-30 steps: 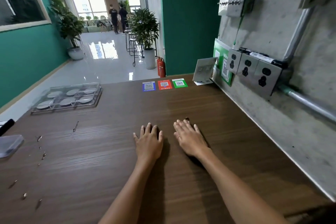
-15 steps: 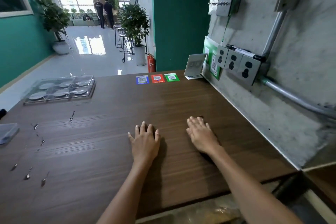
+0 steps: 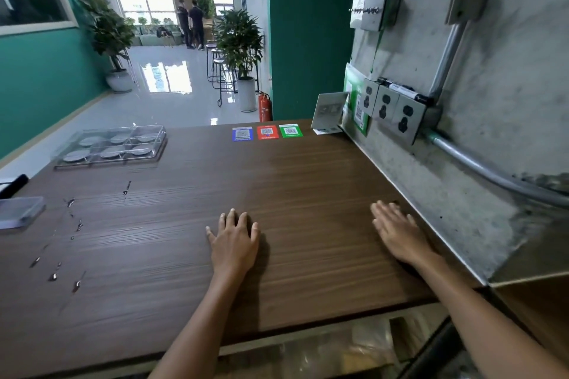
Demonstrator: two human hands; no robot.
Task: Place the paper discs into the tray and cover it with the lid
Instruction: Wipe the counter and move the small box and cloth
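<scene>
- I see my left hand (image 3: 233, 243) and right hand (image 3: 398, 232) flat on the counter (image 3: 308, 181), fingers spread wide, holding nothing
- Lidded tray (image 3: 110, 146) with paper discs (image 3: 109, 151) sits far left, well apart

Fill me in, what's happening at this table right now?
Nobody is handling anything. The person's left hand and right hand both lie flat and empty on the wooden table, the right one near the wall. The clear tray sits at the far left corner with a disc in each of its six compartments and what looks like its clear lid on, so the task appears done. A small clear box lies at the left edge.
</scene>
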